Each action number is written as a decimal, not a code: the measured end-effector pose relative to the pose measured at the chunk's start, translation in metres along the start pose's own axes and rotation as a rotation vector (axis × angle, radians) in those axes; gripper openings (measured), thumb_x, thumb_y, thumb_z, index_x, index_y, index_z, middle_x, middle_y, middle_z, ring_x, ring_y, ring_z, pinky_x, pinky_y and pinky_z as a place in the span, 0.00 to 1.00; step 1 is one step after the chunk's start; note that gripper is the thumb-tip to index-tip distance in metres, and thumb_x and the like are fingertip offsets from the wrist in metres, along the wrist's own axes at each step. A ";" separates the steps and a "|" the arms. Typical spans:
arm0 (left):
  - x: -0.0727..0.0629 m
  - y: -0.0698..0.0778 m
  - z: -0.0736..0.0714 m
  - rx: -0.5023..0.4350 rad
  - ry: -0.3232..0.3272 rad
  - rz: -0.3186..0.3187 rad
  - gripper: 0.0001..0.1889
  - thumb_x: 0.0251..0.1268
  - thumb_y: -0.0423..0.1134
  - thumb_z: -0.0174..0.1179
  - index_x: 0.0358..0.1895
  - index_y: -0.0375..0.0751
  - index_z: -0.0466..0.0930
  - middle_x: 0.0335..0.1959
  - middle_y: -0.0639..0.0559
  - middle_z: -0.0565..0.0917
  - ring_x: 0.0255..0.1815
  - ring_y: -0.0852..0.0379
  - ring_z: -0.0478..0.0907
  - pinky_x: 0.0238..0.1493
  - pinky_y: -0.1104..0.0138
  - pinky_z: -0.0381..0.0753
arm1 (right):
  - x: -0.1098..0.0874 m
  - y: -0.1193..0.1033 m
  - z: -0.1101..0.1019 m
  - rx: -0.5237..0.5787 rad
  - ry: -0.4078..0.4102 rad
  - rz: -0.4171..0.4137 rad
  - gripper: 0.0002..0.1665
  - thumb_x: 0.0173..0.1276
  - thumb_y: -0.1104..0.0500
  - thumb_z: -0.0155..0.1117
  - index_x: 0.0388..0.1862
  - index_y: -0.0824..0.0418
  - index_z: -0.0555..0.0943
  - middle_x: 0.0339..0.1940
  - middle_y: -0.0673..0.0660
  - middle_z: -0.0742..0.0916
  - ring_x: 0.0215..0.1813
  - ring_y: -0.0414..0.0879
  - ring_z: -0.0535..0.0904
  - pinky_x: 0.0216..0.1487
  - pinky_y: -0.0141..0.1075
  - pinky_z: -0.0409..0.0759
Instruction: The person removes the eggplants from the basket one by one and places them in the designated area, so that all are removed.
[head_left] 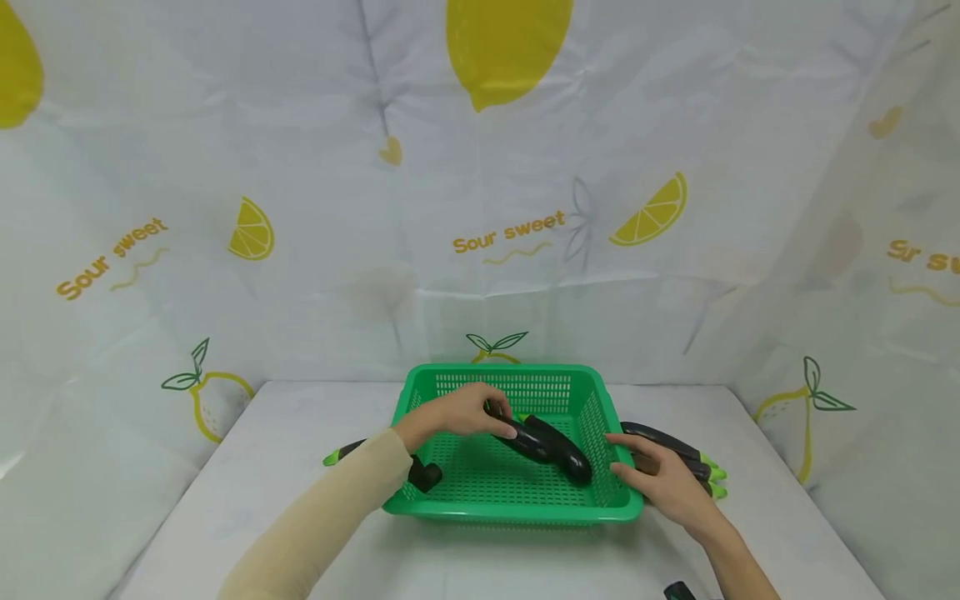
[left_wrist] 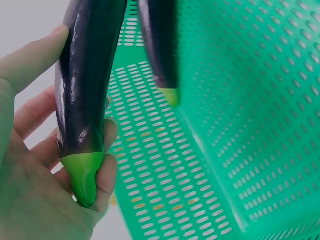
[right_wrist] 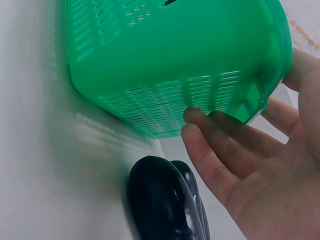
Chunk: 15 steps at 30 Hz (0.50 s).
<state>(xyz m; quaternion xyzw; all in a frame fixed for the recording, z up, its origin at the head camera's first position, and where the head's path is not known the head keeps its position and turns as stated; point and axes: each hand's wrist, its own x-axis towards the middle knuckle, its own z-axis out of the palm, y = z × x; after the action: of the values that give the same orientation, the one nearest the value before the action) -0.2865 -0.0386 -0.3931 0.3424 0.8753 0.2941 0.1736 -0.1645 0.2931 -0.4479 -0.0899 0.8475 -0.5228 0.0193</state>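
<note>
My left hand grips a dark purple eggplant by its stem end, over the inside of the green basket. Its green cap lies against the palm in the left wrist view, where the held eggplant shows closely. A second eggplant is in the basket, beside the held one. At the basket's right rim, my right hand has the edge between thumb and fingers. In the right wrist view, fingertips of the right hand lie along the basket's outer wall.
Several eggplants lie on the white table just right of the basket, stems pointing right. Left of it, one eggplant is partly covered by my left sleeve. A lemon-print sheet hangs behind and at both sides.
</note>
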 end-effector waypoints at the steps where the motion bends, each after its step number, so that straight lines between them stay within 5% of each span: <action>1: -0.003 0.002 -0.003 -0.005 0.001 0.006 0.11 0.68 0.51 0.68 0.46 0.53 0.85 0.41 0.62 0.83 0.44 0.62 0.79 0.46 0.63 0.79 | 0.000 0.000 0.000 0.002 -0.001 0.000 0.33 0.74 0.50 0.67 0.73 0.59 0.73 0.75 0.68 0.71 0.67 0.65 0.75 0.49 0.34 0.80; 15: -0.056 0.011 -0.040 -0.015 0.146 0.058 0.12 0.74 0.49 0.62 0.54 0.51 0.79 0.51 0.56 0.81 0.48 0.58 0.79 0.50 0.60 0.78 | 0.001 0.003 0.000 -0.014 -0.004 0.000 0.32 0.75 0.52 0.66 0.74 0.59 0.72 0.74 0.68 0.72 0.67 0.64 0.75 0.49 0.34 0.80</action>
<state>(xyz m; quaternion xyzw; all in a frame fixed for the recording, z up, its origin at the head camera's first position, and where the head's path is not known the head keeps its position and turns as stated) -0.2617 -0.0868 -0.3496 0.3440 0.8730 0.3299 0.1032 -0.1659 0.2943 -0.4504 -0.0907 0.8512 -0.5165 0.0203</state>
